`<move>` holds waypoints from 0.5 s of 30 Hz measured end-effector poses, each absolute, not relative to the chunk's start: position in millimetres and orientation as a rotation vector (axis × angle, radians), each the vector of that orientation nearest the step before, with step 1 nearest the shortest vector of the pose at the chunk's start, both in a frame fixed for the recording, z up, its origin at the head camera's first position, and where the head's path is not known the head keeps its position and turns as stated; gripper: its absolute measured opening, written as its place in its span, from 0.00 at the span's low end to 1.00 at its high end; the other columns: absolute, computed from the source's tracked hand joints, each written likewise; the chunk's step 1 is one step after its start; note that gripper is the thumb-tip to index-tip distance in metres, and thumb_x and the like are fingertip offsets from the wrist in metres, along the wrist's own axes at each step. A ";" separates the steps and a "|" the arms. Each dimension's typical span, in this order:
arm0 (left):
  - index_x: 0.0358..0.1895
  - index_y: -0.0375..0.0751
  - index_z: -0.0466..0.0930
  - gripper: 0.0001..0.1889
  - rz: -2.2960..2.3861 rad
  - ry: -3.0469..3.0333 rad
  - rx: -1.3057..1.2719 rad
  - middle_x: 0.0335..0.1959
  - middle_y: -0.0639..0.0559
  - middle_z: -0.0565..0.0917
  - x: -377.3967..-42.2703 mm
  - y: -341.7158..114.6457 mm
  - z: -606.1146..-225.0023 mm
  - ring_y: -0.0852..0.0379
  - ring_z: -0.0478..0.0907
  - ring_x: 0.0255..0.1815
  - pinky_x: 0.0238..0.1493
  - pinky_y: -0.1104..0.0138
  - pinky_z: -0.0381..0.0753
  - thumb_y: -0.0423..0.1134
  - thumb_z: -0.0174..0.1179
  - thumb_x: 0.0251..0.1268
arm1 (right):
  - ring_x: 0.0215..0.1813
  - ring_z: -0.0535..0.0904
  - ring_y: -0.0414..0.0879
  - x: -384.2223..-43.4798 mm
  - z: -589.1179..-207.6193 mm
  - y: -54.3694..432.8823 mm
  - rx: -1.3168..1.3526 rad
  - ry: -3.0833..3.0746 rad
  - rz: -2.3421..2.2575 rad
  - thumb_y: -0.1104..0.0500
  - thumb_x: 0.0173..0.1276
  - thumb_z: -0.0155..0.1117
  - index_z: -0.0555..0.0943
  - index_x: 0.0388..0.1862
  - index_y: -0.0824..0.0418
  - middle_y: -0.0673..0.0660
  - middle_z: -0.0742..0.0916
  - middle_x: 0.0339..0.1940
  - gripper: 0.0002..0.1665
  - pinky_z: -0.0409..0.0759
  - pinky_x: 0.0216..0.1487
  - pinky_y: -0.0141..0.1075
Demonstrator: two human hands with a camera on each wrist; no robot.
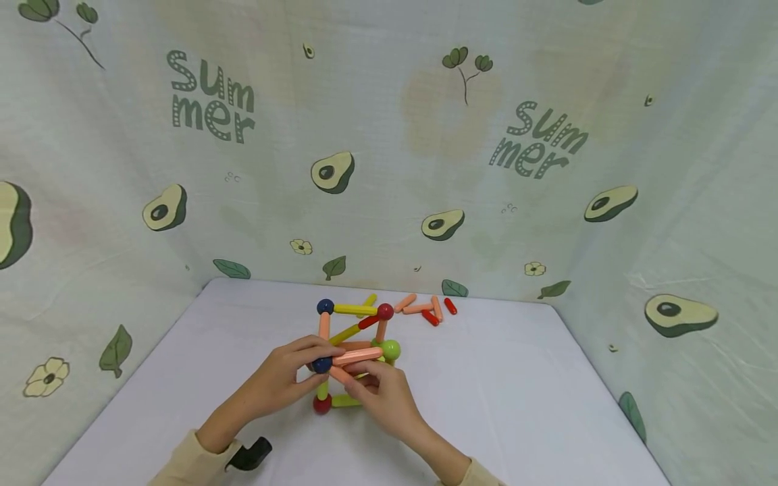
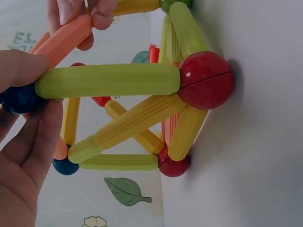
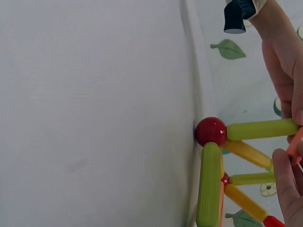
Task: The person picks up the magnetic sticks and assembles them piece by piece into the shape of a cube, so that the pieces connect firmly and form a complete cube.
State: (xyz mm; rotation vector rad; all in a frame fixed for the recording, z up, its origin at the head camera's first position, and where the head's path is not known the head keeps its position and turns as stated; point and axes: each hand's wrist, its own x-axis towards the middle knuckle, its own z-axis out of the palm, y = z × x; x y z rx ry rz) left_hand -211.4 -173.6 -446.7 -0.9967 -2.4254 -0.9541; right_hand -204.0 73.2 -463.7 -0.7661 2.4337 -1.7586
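Note:
A frame of ball-and-stick building pieces stands on the table, with a red ball (image 1: 323, 404) at its near bottom corner. My left hand (image 1: 286, 374) holds the dark blue ball (image 1: 322, 365) straight above that, where a yellow-green stick (image 2: 109, 80) rises to meet it. From the right, my right hand (image 1: 385, 398) pinches a salmon stick (image 2: 66, 40) whose other end is at the blue ball. Another salmon stick (image 1: 358, 356) reaches from the blue ball toward a light green ball (image 1: 391, 349). The right fingertips are partly cut off in the right wrist view.
Behind the frame lie several loose sticks, among them a salmon stick (image 1: 406, 302) and a red stick (image 1: 450, 306). A farther blue ball (image 1: 325, 307) and red ball (image 1: 385, 311) form the frame's upper back. A printed cloth (image 1: 389, 135) hangs behind the white table (image 1: 516, 405).

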 end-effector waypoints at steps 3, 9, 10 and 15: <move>0.64 0.57 0.85 0.28 -0.994 -2.420 -0.992 0.59 0.62 0.84 -212.3 -172.1 -448.2 0.60 0.84 0.57 0.56 0.64 0.87 0.32 0.78 0.61 | 0.43 0.90 0.38 -204.2 -464.3 73.1 -0.770 2.432 -1.763 0.57 0.77 0.71 0.89 0.56 0.57 0.52 0.91 0.52 0.13 0.87 0.44 0.29; 0.62 0.55 0.85 0.24 -1.154 -2.408 -0.981 0.55 0.64 0.83 -216.0 -167.3 -453.0 0.63 0.80 0.47 0.44 0.70 0.85 0.36 0.77 0.64 | 0.41 0.90 0.38 -205.0 -463.7 73.9 -0.802 2.449 -1.752 0.55 0.77 0.70 0.89 0.56 0.56 0.51 0.92 0.50 0.13 0.87 0.43 0.29; 0.61 0.55 0.85 0.23 -1.166 -2.407 -0.975 0.54 0.64 0.82 -216.4 -166.4 -453.6 0.63 0.79 0.45 0.42 0.70 0.84 0.36 0.77 0.64 | 0.41 0.90 0.38 -205.2 -463.4 74.2 -0.804 2.455 -1.748 0.54 0.77 0.70 0.89 0.55 0.56 0.51 0.92 0.50 0.13 0.87 0.43 0.29; 0.60 0.54 0.85 0.23 -1.200 -2.407 -0.945 0.53 0.63 0.82 -215.5 -162.6 -452.8 0.63 0.78 0.44 0.40 0.71 0.84 0.33 0.77 0.63 | 0.43 0.90 0.39 -205.2 -460.0 80.4 -0.806 2.485 -1.690 0.54 0.76 0.71 0.89 0.57 0.54 0.49 0.91 0.52 0.14 0.86 0.44 0.29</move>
